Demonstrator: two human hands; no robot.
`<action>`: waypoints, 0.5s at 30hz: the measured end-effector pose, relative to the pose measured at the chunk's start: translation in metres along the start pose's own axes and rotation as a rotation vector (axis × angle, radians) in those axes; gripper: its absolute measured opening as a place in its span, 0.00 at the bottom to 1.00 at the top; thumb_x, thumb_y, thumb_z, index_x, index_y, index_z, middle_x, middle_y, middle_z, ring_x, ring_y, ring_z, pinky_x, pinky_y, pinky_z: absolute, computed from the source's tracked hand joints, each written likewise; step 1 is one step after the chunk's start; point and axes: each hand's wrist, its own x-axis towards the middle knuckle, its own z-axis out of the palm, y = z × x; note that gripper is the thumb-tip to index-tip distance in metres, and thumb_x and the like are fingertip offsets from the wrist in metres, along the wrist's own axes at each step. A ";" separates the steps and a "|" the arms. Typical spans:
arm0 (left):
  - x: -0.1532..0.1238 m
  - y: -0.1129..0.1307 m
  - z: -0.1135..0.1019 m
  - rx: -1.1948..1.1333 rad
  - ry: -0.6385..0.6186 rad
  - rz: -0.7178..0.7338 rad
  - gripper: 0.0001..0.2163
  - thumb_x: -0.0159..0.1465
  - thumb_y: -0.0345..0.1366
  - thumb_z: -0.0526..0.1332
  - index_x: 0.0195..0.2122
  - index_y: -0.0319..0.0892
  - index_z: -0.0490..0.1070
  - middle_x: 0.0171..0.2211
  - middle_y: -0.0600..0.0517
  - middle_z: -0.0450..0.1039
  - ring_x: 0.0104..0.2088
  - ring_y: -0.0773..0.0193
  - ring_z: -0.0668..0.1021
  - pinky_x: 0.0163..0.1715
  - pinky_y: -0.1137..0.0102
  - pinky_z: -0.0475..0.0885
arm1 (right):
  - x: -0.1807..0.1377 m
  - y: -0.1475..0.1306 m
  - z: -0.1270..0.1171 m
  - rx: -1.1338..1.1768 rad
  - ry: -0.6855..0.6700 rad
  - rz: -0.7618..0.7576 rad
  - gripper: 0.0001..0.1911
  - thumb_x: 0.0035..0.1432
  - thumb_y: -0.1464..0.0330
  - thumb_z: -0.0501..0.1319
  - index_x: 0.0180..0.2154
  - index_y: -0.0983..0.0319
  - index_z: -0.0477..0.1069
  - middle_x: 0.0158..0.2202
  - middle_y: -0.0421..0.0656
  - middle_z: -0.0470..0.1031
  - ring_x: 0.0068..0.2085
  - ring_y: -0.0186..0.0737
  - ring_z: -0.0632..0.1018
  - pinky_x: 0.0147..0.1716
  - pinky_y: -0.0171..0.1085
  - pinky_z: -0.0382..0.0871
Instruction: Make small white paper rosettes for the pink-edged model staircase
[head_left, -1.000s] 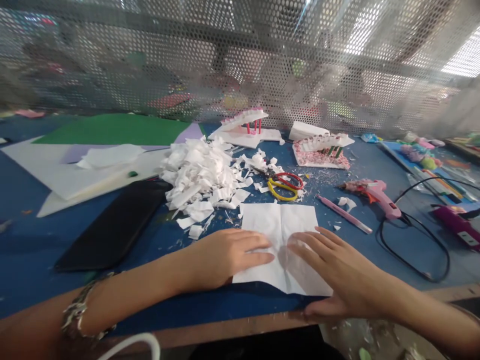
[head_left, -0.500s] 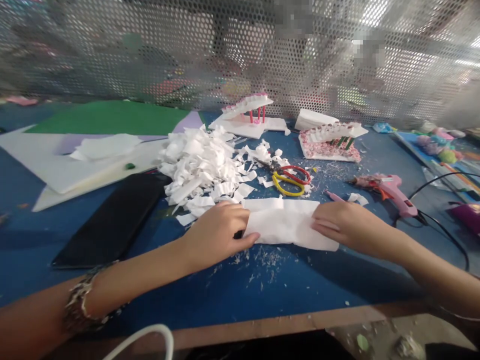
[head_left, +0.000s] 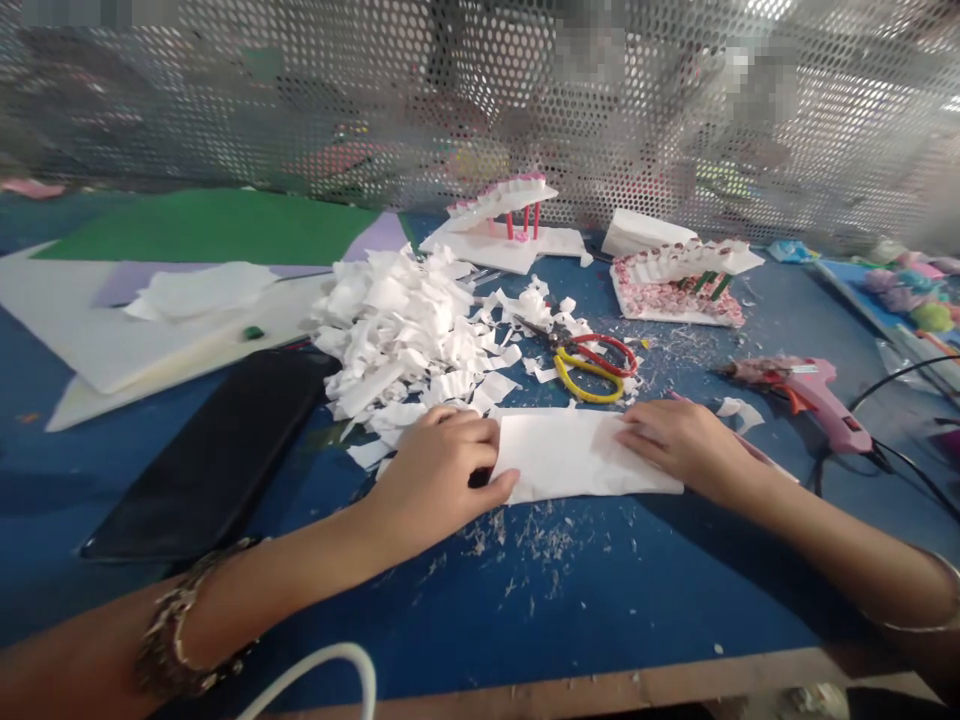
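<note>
A folded white sheet of paper [head_left: 562,455] lies flat on the blue table in front of me. My left hand [head_left: 454,455] is closed at its left end, thumb along the near side and fingers curled on the far side. Across the right end rest the stretched-out fingers of my right hand [head_left: 686,445], palm down; its thumb is hidden. Just beyond the paper are red-and-yellow-handled scissors [head_left: 592,368]. A heap of white paper scraps [head_left: 412,335] sits behind my left hand.
A black phone-like slab [head_left: 217,450] lies at left, near green [head_left: 217,225] and white sheets [head_left: 82,320]. At right is a pink glue gun [head_left: 814,390] with a black cord. Two small paper models [head_left: 502,215] [head_left: 682,280] stand before a perforated metal screen [head_left: 480,110].
The paper has flattened and its creased, raised surface now looks smooth. My right hand's fingers have gone from pinching the right end to lying on top. The view has shifted slightly.
</note>
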 end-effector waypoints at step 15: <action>0.002 0.001 0.001 0.103 0.029 0.019 0.14 0.59 0.37 0.53 0.18 0.39 0.65 0.21 0.53 0.66 0.26 0.65 0.69 0.32 0.66 0.62 | 0.004 0.002 0.002 0.057 0.056 0.039 0.11 0.60 0.63 0.49 0.34 0.62 0.67 0.30 0.42 0.75 0.31 0.38 0.74 0.28 0.33 0.59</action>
